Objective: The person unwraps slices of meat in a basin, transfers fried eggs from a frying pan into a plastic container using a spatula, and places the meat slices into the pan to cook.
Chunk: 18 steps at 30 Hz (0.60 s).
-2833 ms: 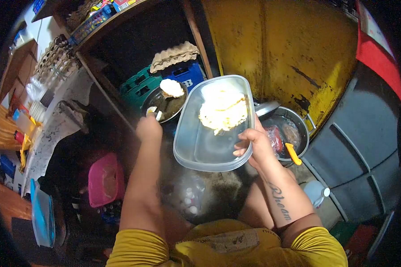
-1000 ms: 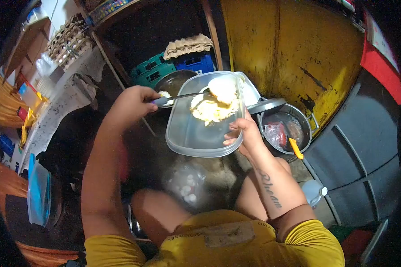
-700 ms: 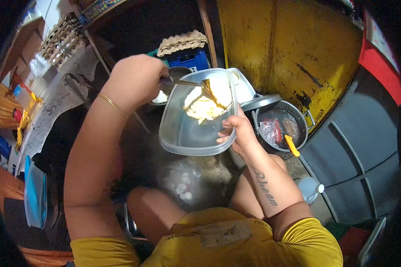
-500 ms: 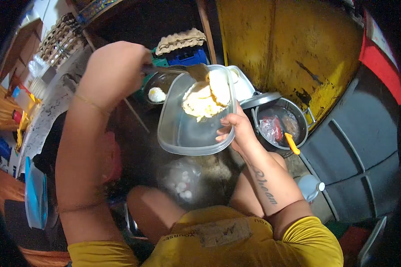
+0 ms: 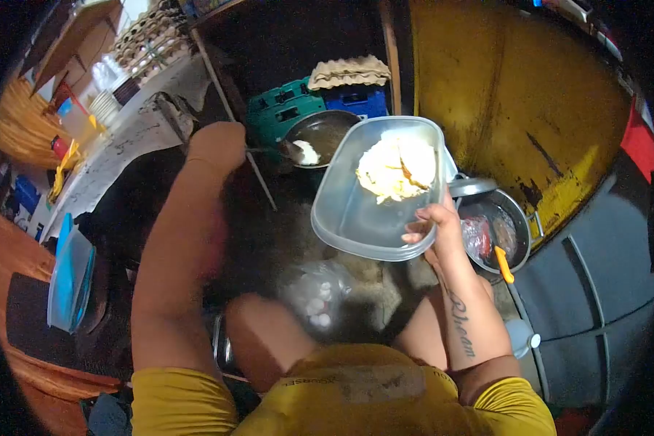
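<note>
A clear plastic container is gripped at its right edge by my right hand. Fried eggs lie piled in its upper part. Left of it, my left hand is closed round the handle of a spatula, whose blade reaches the left edge of a dark frying pan. One white fried egg sits in the pan at the blade.
On the right stands a pot with plastic-wrapped items, a tilted lid and a yellow handle. A bag of eggs is on the floor. Egg trays rest on crates; a jug stands lower right.
The spatula released an egg onto the others in the container, then moved left and down to the pan. The view has shifted, so the container appears farther right, still in my right hand.
</note>
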### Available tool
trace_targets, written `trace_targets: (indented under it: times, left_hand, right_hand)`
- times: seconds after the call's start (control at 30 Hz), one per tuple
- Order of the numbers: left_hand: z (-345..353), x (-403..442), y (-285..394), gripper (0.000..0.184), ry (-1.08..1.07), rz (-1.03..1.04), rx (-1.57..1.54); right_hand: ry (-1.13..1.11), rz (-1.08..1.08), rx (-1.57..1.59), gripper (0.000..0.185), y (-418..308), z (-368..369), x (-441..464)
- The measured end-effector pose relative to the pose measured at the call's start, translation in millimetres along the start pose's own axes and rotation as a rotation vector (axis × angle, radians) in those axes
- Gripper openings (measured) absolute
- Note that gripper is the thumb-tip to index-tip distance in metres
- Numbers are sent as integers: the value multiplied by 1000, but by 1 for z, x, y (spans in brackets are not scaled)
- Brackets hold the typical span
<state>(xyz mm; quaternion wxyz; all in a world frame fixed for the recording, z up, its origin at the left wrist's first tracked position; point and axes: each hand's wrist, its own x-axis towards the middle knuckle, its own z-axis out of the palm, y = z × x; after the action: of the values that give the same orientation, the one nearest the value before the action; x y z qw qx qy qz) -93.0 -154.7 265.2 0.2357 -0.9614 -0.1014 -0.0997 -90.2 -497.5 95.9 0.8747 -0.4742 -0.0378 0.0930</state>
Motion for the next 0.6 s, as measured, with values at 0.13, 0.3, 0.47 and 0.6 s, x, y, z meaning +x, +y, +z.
trace_targets:
  times: [0.13,0.3,0.47,0.6]
  left_hand:
    - [7,12,20,24,-53,17,80]
    - [14,37,56,26,-71,56,157]
    - [10,61,89,27,-145,62,208]
    - [7,66,83,27,-98,36,132]
  right_hand:
    - [32,-1,-44,79,-3,1,-1]
    - [38,-4,-46,79,-5,-1,1]
    - [31,9,-24,79,-12,-2,1]
    - [33,17,-5,79,-14,-2,0]
